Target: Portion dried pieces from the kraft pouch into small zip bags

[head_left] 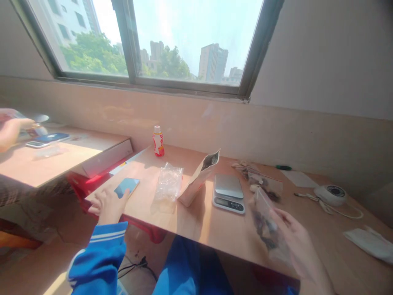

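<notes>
My left hand (109,203) lies at the table's left front corner, fingers spread, with its fingertips by the near edge of a flat, blue-faced object like a phone (127,187). On the right, my right hand (291,233) grips a clear plastic bag (266,223) holding dark and pale pieces; motion blurs it. Left of that bag is a digital kitchen scale (229,193) with a bare metal plate. A brown paper pouch (199,180) stands upright with its top open. Beside it lies a flat clear plastic bag (168,182).
A red and white bottle (158,141) stands at the back. Behind the scale are more bagged pieces (265,182). To the right sit a white dome camera (330,194) with cable and a white cloth (370,243). Another person's hand (18,127) is at the left table (76,153).
</notes>
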Demonstrator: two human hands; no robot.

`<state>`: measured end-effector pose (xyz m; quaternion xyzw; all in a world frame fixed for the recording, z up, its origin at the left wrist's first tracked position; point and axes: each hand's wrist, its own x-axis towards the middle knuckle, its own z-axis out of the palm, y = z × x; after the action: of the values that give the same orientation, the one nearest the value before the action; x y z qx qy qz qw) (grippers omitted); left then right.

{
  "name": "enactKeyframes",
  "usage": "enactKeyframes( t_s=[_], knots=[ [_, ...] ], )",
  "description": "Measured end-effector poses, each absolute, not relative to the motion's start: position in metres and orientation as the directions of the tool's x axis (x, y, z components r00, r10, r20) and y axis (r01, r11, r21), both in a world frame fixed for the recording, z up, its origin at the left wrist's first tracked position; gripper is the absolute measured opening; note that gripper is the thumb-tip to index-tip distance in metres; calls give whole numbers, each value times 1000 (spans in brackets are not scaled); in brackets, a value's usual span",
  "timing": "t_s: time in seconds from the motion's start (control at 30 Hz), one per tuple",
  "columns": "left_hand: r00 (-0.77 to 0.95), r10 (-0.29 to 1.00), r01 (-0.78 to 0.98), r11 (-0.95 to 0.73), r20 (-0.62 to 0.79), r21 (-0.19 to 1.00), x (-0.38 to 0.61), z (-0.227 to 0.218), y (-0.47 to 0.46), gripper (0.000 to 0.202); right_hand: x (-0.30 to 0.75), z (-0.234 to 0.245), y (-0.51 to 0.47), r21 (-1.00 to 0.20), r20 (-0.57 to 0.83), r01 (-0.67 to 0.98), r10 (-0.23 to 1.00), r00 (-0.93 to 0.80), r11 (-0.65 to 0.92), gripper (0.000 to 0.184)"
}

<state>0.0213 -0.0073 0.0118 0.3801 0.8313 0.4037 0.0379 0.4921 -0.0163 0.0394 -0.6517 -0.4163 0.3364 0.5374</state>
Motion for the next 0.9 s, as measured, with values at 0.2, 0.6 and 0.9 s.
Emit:
enactKeyframes(
  t_s=[0.2, 0.6, 0.9],
  knots=[
    [-426, 882, 339, -50, 201, 940, 137, 41, -28, 37, 459, 47, -27, -993, -16, 105, 937, 349, -56, 40],
    [142, 970, 45, -208, 200, 977, 268, 47, -74, 34, 413, 67, -47, -995, -103, 4, 995, 2, -103, 41],
    [18, 1000, 123, -28, 26, 992, 268, 34, -63, 40, 399, 52, -37, -983, -53, 185, 984, -170, -21, 32]
  ],
)
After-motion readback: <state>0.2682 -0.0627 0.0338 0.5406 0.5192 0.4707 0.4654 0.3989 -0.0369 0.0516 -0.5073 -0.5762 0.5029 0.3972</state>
